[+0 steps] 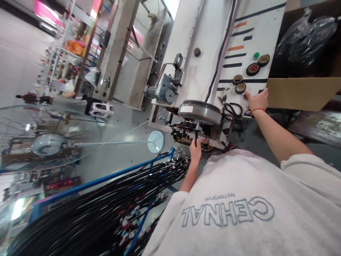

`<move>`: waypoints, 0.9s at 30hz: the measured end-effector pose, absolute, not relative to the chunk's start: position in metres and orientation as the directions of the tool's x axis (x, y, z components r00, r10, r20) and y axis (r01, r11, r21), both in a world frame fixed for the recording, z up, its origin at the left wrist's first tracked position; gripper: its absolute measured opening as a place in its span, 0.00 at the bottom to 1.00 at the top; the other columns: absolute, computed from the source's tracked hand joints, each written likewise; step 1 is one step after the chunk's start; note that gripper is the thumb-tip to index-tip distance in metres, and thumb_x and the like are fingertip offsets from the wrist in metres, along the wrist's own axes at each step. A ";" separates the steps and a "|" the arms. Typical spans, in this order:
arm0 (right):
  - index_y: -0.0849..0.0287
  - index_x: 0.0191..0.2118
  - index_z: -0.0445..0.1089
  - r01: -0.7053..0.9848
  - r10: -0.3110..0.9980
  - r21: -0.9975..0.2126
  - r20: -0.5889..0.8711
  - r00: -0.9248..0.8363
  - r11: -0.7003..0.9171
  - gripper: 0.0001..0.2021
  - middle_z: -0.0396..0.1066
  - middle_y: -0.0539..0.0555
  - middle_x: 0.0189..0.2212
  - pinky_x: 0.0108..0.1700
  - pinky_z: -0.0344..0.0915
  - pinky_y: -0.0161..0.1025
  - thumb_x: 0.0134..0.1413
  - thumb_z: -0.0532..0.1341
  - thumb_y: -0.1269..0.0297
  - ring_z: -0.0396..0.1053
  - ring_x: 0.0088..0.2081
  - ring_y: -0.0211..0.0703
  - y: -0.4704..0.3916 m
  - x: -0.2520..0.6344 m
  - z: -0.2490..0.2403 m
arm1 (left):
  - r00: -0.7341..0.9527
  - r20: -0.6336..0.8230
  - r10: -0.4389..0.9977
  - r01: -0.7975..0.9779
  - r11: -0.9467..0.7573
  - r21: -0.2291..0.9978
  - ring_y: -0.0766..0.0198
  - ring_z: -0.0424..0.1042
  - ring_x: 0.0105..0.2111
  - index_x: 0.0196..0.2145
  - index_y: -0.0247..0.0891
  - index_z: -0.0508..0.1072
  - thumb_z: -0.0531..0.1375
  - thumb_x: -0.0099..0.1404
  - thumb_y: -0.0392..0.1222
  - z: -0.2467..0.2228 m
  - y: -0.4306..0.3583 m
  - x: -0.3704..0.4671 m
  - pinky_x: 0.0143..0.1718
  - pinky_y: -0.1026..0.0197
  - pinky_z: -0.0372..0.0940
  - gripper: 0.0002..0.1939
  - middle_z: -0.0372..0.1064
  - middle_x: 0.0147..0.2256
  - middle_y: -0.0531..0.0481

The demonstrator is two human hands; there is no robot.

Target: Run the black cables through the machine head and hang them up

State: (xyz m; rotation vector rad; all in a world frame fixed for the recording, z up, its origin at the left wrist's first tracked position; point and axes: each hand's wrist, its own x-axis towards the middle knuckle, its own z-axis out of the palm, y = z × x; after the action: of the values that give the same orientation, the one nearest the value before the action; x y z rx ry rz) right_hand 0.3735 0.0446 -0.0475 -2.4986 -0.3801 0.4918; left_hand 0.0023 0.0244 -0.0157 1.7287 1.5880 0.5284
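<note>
The left hand (195, 151) pinches a black piece (196, 135) at six o'clock of the grey wheel (199, 113); the right hand (259, 101), fingers spread, is at the bench (269, 21) edge, scissors (226, 105) at its nine o'clock. A loosened pinch could let the piece slip. It looks narrow and straight.

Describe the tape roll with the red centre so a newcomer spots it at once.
On the long white worktop, look to the side with orange strips. Beyond the right hand, near the small green piece, lies the black tape roll: its centre is red, while the neighbouring rolls show tan inner rings.
</note>
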 end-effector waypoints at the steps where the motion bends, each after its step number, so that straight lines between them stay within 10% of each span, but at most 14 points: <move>1: 0.72 0.63 0.43 0.159 0.367 -0.578 -0.263 0.892 -0.801 0.45 0.53 0.74 0.56 0.56 0.55 0.53 0.50 0.62 0.45 0.57 0.57 0.61 0.045 0.374 -0.047 | 0.162 -0.163 0.973 0.689 0.007 0.725 0.64 0.65 0.25 0.28 0.38 0.66 0.50 0.65 0.55 -0.015 0.025 0.003 0.30 0.63 0.60 0.18 0.64 0.22 0.52; 27: 0.73 0.64 0.44 0.172 0.371 -0.570 -0.254 0.893 -0.804 0.45 0.53 0.75 0.58 0.57 0.55 0.50 0.51 0.61 0.47 0.57 0.57 0.59 0.044 0.373 -0.042 | 0.063 -0.136 0.989 0.815 0.028 0.579 0.58 0.69 0.28 0.26 0.37 0.71 0.51 0.64 0.50 -0.041 0.026 -0.024 0.33 0.61 0.60 0.17 0.69 0.24 0.46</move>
State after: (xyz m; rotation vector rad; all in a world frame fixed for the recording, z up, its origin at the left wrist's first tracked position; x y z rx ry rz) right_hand 0.3732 0.0440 -0.0423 -2.5033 -0.3907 0.4817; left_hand -0.0238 0.0259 -0.0410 1.8294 1.7933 0.4377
